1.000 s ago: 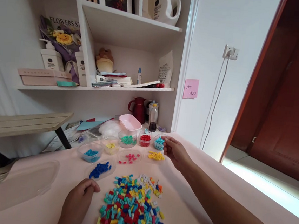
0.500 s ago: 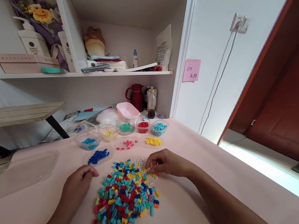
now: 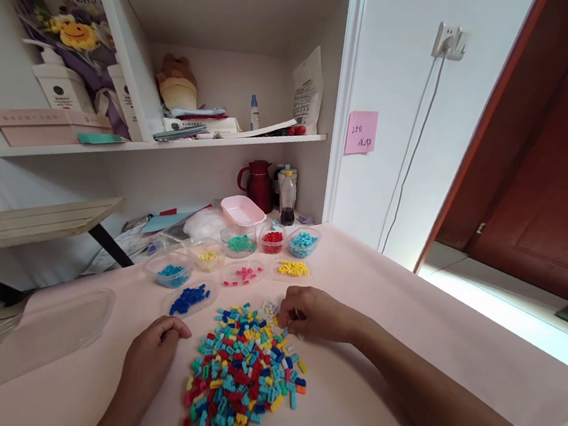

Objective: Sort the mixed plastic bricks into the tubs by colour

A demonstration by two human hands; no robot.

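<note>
Head camera view: a loose heap of small plastic building bricks (image 3: 241,370) lies on the pink-covered desk (image 3: 346,400), in front of the person and between the two hands. The heap is longer than it is wide, thick through the middle and thinning to scattered single pieces at its right edge. Its colours are thoroughly mixed: turquoise and red are the most common, with yellow, dark blue, green, pink and a little orange among them. White bricks (image 3: 269,308) gather at the far end. Many pieces are oblong with studded tops; some lie on their sides or upside down.

The right hand (image 3: 318,313) is at the heap's far right edge, its fingers bent down and drawn together; whether they pinch a brick cannot be told. The left hand (image 3: 155,349) rests just beside the heap's left edge, fingers loosely curled, and what may lie under them is hidden.

Beyond the heap, clear shallow containers (image 3: 213,293) hold bricks by colour: dark blue (image 3: 189,299) nearest the left hand, then medium blue, pale yellow, green, red and light blue farther round, with pink and bright yellow inside that arc.
</note>
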